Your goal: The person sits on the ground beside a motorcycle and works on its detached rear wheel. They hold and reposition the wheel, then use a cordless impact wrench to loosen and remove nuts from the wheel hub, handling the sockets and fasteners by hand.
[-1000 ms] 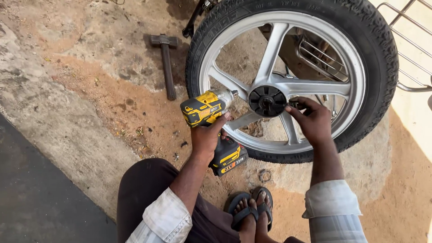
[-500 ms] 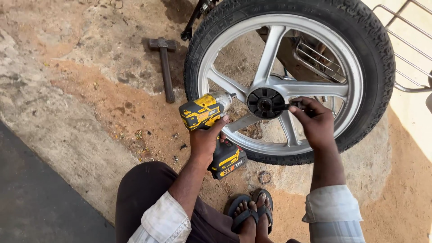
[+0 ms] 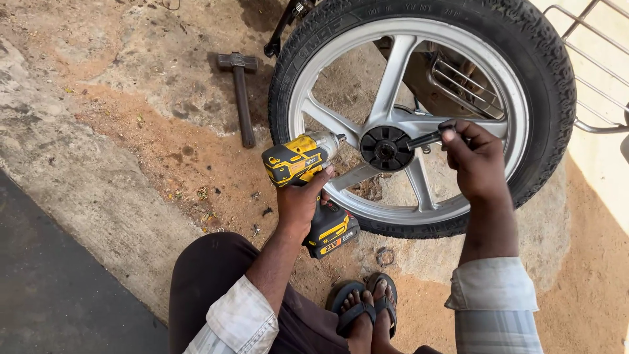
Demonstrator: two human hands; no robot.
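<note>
A motorcycle wheel (image 3: 524, 78) with a black tyre and silver alloy spokes stands upright on the ground in front of me. My left hand (image 3: 303, 200) grips a yellow and black cordless impact wrench (image 3: 301, 157), its nose pointing right toward the black hub (image 3: 385, 148). My right hand (image 3: 475, 157) holds a thin dark rod-like tool (image 3: 426, 138), whose tip touches the right side of the hub.
A hammer (image 3: 240, 92) with a dark handle lies on the concrete at the upper left. A metal wire rack (image 3: 593, 72) stands at the right behind the tyre. My sandalled feet (image 3: 367, 308) rest on sandy ground below the wheel. Dark pavement lies at the lower left.
My right hand has lifted from the lower rim area to the hub, bringing the dark tool against it. The impact wrench stays almost in place.
</note>
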